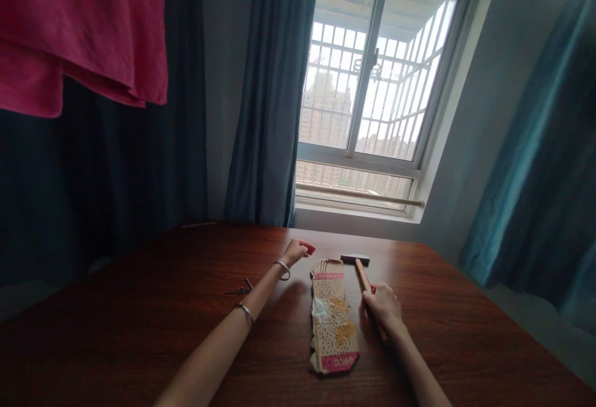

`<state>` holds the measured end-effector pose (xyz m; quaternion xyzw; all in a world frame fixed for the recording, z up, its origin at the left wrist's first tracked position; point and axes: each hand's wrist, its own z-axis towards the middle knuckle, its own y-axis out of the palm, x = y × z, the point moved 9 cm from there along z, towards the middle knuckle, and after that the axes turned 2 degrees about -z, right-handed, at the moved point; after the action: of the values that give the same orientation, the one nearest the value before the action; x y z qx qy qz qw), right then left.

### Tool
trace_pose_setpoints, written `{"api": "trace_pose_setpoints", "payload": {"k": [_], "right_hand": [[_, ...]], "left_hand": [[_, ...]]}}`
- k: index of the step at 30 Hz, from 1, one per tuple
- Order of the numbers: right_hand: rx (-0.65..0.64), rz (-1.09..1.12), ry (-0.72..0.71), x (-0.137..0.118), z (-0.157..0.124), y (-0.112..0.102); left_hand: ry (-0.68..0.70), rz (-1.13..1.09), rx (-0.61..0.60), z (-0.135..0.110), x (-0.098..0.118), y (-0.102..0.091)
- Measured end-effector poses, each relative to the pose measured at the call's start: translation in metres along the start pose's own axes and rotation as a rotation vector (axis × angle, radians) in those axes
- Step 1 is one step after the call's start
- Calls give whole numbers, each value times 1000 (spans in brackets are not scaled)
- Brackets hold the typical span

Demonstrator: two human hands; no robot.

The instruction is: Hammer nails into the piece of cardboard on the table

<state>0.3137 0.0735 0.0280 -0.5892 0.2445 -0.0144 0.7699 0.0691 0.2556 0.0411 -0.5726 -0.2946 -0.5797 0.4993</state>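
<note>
A wooden-handled hammer [362, 273] with a dark head is in my right hand [384, 304], whose fingers wrap round the handle. Its head lies at the far end, just right of a long, torn cardboard strip [331, 314]. Many dark dots cover this strip, with pink bands at both ends and a few thin nail-like marks near its far edge. My left hand [298, 250], with bangles on the arm, hovers left of that far end. Its fingers are bent close together; anything between them is too small to make out. Several dark nails [243, 289] lie beside my left forearm.
The brown wooden table [139, 320] reaches to the wall below a barred window [363, 84]. Blue curtains [270, 97] hang on both sides. A pink cloth [93, 28] hangs at the upper left. A thin object [198, 225] lies on the table's far left edge.
</note>
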Motion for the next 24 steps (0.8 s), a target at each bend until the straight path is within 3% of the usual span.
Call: {"api": "trace_pose_setpoints", "payload": {"k": [4, 9, 18, 24], "right_hand": [[-12, -83, 23, 2, -1, 4], [-40, -142, 27, 2, 0, 9], [-75, -175, 36, 1, -2, 14], [-63, -184, 19, 1, -5, 9]], "left_hand": [[-4, 43, -38, -13, 23, -10], [-4, 208, -133, -44, 31, -34], [-51, 624, -180, -90, 2, -114], [-147, 751, -158, -119, -8, -136]]}}
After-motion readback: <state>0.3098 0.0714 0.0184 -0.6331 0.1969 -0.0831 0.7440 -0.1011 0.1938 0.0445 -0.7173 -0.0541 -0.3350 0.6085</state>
